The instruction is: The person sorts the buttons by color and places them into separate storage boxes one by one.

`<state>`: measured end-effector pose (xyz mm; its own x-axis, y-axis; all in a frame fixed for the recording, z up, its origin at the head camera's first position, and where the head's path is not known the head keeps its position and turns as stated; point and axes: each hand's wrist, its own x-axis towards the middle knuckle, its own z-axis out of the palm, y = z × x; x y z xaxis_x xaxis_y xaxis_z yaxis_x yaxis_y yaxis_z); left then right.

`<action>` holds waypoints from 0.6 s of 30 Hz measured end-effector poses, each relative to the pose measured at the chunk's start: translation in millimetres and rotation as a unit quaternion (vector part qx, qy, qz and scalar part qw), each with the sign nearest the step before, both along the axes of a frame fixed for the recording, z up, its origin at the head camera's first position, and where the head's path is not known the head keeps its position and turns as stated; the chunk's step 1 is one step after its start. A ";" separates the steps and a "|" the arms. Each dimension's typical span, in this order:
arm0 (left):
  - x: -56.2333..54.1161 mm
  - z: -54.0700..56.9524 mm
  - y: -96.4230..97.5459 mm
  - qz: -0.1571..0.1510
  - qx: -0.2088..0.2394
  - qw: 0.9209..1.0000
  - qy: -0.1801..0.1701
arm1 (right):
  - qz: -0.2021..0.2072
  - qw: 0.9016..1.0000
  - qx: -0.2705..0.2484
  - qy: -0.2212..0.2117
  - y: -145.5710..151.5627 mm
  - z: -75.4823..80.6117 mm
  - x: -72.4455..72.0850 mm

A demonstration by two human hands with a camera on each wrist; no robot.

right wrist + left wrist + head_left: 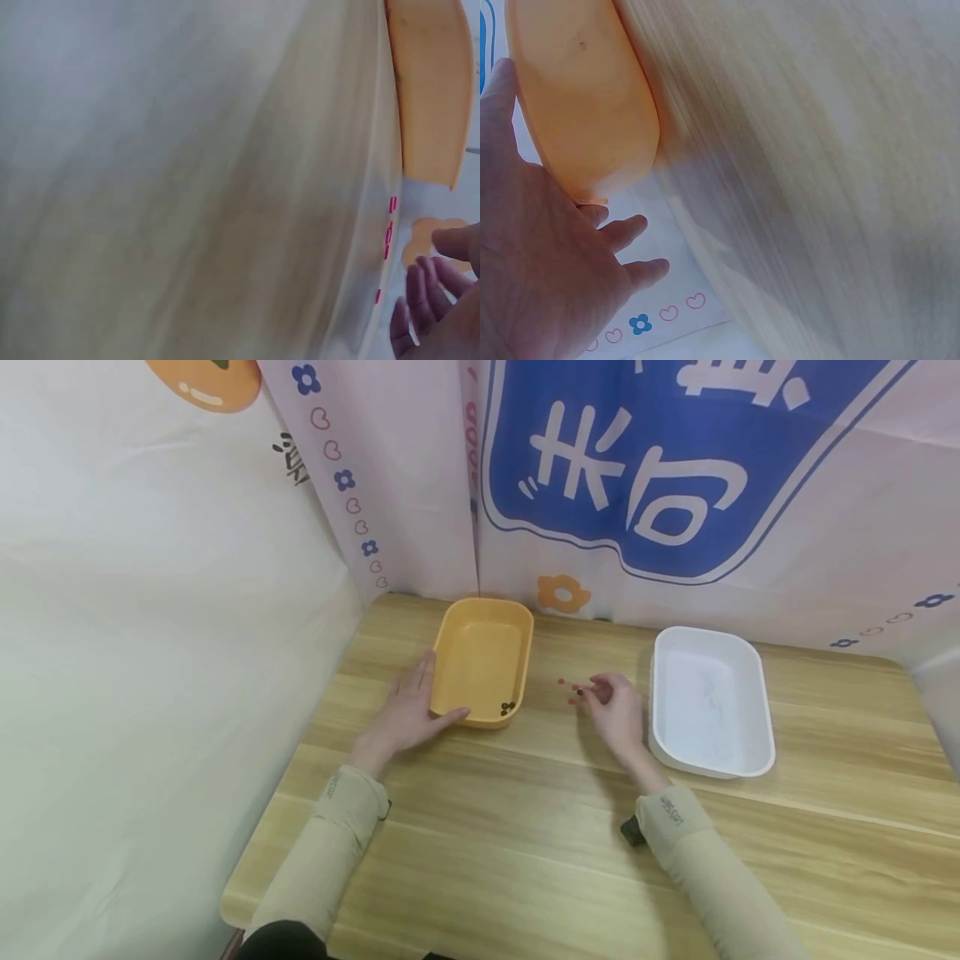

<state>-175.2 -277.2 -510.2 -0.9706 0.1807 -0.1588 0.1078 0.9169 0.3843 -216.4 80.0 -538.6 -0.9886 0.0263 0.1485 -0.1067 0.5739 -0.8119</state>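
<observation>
At the orange tray [482, 610], my left hand [405, 714] rests against the left wall and near corner, fingers straight and thumb spread along the near rim. In the left wrist view this hand [547, 270] touches the tray wall [585, 97]. A few small dark discs [507, 707] lie in the tray's near right corner. To its right, my right hand [618, 714] pinches a small dark disc [580, 692] at its fingertips, low over several small red discs [562, 681] on the table. The right wrist view shows the red discs [388, 234] edge-on beside the hand [442, 300], without the dark disc visible.
A white tray [712, 760] stands just right of my right hand; no discs can be made out inside. Both trays sit on a wood-grain table [510, 835]. Printed cloth [420, 485] hangs along the table's back edge, and a pale cloth wall [150, 652] borders the left.
</observation>
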 end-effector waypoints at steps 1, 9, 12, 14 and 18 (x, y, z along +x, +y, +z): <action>-0.1 -0.3 0.1 0.001 0.001 1.000 -0.001 | 0.000 1.000 0.009 -0.007 1.6 -1.1 -0.3; -0.4 -2.3 -0.5 0.001 0.001 1.000 0.004 | 0.034 0.997 0.059 -0.039 2.9 -5.9 -6.9; -0.3 -2.9 -0.8 0.001 0.003 1.000 0.004 | 0.039 0.995 0.077 -0.041 1.3 -8.3 -10.2; -0.5 -3.5 -1.1 0.000 0.004 1.000 0.004 | 0.037 0.995 0.087 -0.042 0.1 -9.5 -12.1; -0.8 -4.2 -1.5 0.002 0.006 1.000 0.004 | 0.030 0.993 0.099 -0.049 -1.4 -9.3 -14.5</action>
<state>-176.0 -278.7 -514.4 -0.9726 0.1792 -0.1480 0.1081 0.9125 0.3946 -230.8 78.6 -547.9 -0.9975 -0.0523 0.0482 -0.0711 0.7181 -0.6923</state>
